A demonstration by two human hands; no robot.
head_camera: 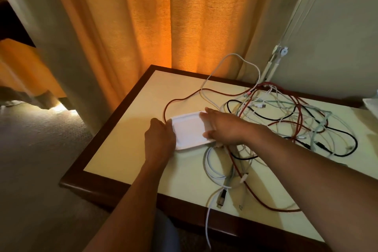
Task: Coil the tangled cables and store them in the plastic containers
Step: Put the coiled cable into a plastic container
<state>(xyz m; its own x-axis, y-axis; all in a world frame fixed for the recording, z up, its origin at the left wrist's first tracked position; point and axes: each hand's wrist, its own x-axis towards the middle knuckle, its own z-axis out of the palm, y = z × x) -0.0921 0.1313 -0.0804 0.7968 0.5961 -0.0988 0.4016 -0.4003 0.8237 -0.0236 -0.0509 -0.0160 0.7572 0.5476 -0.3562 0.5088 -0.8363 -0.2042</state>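
Gripping a shallow white plastic container (188, 130) from both sides, the person reaches both bare forearms in from the near edge of the table (126, 129). The left hand (160, 139) is seen from the back, wrist straight, with its fingers curled onto the container's left rim. The right hand (224, 127) comes across from the right. Its fingers lie over the container's far right corner and its thumb presses on the near right edge, so the rim is pinched between them. The container lies flat on the cream top, about midway between the near and far edges and left of the middle. Any print on it is too blurred to read.

The tangled cables (290, 116) spread over the right half of the table, from the far right corner down to the near edge. A red cable (178, 100) loops out of the heap toward the far left, curving around just beside the container's left end. A black cable (347, 139) makes a wide loop near the right edge. One white cable (208, 221) hangs over the near edge, next to a plug (222, 196) lying on the top. Part of the heap passes under the right wrist and touches the container's right side.

An orange curtain (163, 26) hangs behind the far edge, and grey carpet (30, 149) lies to the left.
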